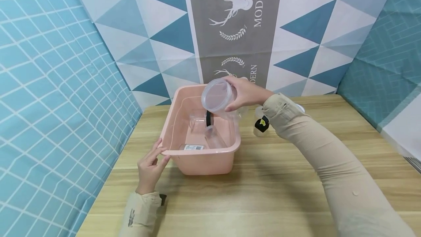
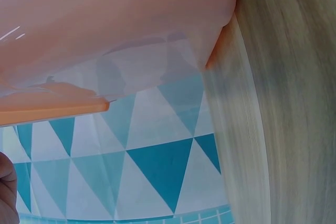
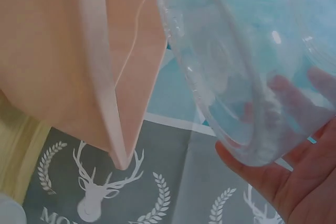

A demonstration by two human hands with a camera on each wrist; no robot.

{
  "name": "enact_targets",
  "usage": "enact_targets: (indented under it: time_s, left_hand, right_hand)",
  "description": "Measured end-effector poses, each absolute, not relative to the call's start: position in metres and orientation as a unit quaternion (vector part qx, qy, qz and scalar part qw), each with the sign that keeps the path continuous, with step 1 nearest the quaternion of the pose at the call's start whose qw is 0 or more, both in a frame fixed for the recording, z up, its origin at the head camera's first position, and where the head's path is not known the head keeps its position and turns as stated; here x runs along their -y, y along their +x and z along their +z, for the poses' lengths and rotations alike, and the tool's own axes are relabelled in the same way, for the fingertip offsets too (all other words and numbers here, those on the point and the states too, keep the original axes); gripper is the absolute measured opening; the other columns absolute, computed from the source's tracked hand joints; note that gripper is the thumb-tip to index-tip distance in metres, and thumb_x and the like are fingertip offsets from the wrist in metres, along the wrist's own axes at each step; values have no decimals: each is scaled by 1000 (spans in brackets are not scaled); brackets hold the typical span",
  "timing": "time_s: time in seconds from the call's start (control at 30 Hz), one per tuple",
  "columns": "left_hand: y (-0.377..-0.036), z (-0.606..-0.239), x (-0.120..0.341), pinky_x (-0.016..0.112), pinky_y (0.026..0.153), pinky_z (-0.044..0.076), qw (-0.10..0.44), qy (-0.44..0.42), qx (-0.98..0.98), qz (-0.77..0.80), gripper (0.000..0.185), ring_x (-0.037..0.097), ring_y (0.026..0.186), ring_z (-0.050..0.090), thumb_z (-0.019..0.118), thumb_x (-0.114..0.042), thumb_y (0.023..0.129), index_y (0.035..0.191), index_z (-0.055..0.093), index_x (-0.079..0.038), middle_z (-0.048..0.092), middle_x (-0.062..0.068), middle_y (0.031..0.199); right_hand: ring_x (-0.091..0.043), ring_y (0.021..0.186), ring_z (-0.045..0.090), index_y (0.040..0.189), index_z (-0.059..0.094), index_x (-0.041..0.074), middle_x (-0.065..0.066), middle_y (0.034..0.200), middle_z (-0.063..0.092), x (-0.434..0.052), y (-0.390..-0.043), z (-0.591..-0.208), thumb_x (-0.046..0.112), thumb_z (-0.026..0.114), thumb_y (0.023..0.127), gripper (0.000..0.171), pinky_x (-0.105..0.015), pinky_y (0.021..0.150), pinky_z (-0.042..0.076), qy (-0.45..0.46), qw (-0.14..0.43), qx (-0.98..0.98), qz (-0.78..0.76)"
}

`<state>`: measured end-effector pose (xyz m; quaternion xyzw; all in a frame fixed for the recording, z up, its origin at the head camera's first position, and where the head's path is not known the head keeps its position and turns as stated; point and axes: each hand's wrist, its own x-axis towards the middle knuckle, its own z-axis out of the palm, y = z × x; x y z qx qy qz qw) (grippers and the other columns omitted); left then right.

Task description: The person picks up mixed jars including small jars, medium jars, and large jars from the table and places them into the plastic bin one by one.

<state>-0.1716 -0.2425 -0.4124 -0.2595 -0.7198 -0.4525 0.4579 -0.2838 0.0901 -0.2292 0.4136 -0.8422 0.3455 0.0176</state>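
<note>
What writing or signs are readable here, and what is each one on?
"MODERN", running sideways with its last letter cut off at the top edge: on the grey wall banner, beside a white deer head.
"ODERN", start hidden by the right hand: lower on the same banner.
"MO", cut off, in the right wrist view: the same banner.
Label on a clear item in the pink tub: too small to read.
Yellow mark on the wrist strap: unreadable.

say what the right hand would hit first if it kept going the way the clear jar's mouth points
Probably the far inside of the pink plastic tub: the right hand tips the clear plastic jar left and down over it. Depth is uncertain.
</note>
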Motion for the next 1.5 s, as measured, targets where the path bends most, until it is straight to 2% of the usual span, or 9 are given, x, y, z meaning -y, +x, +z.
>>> enact_targets:
  time_s: [0.2, 0.47, 0.63, 0.73, 0.87, 1.03, 1.2, 1.3, 1.5]
  left_hand:
    - [-171, -410, 241, 15, 38, 21, 462, -264, 718, -450, 50, -5, 50, 26, 70, -39, 86, 87, 68, 11, 61, 27, 113]
    - [-168, -407, 239, 15, 39, 21, 456, -252, 726, -449, 51, -7, 86, 58, 68, -43, 86, 86, 69, 9, 63, 3, 120]
    - [-170, -407, 239, 16, 38, 20, 464, -262, 715, -454, 48, 0, 103, 60, 71, -37, 86, 86, 68, 10, 64, 14, 117]
    - [-170, -408, 239, 16, 39, 20, 460, -259, 717, -455, 48, 0, 102, 60, 71, -38, 86, 86, 68, 10, 64, 9, 119]
    - [-169, -408, 239, 15, 39, 21, 450, -248, 728, -455, 52, -6, 92, 60, 68, -42, 86, 86, 68, 9, 62, -4, 121]
    - [-170, -408, 240, 15, 37, 20, 461, -254, 720, -451, 51, -5, 75, 60, 70, -40, 86, 85, 68, 11, 64, 10, 118]
    - [-171, -410, 242, 16, 37, 20, 470, -258, 710, -456, 50, -1, 47, 31, 72, -37, 85, 84, 66, 12, 64, 11, 118]
    - [-171, -411, 241, 16, 37, 20, 466, -262, 708, -461, 48, -6, 54, 40, 73, -35, 84, 85, 67, 12, 64, 9, 119]
    - [-172, -412, 241, 16, 37, 21, 463, -262, 714, -454, 50, -4, 97, 61, 71, -39, 85, 86, 68, 11, 63, 11, 119]
  right_hand:
    - [-28, 109, 53, 136, 41, -4, -16, 124, 57, -81, -282, -223, 26, 86, 61, 93, -42, 97, 41, 423, 18, 856, 296]
    - [-27, 109, 54, 136, 42, -3, -15, 124, 57, -73, -284, -218, 32, 87, 59, 96, -42, 97, 41, 430, 13, 866, 256]
    - [-24, 106, 55, 134, 45, 0, -10, 120, 59, -63, -285, -218, 36, 87, 59, 93, -39, 94, 42, 440, 10, 869, 227]
    - [-23, 107, 54, 135, 45, 0, -9, 120, 59, -57, -286, -218, 35, 87, 60, 92, -37, 95, 41, 442, 8, 868, 225]
    - [-22, 106, 54, 137, 44, 3, -7, 120, 59, -50, -286, -219, 35, 87, 61, 93, -36, 93, 42, 437, 1, 872, 220]
    - [-16, 106, 54, 141, 43, 13, -1, 121, 59, -42, -285, -219, 38, 87, 61, 95, -34, 92, 42, 448, -9, 874, 188]
    - [-9, 107, 52, 144, 40, 26, 8, 122, 58, -33, -287, -219, 41, 86, 60, 98, -30, 92, 41, 474, -15, 864, 167]
    - [-9, 104, 53, 139, 46, 24, 7, 118, 59, -29, -290, -220, 39, 85, 59, 91, -28, 91, 41, 487, -13, 858, 165]
    - [-15, 96, 54, 125, 53, 7, -3, 106, 60, -20, -288, -227, 28, 85, 63, 73, -27, 88, 42, 493, -54, 850, 180]
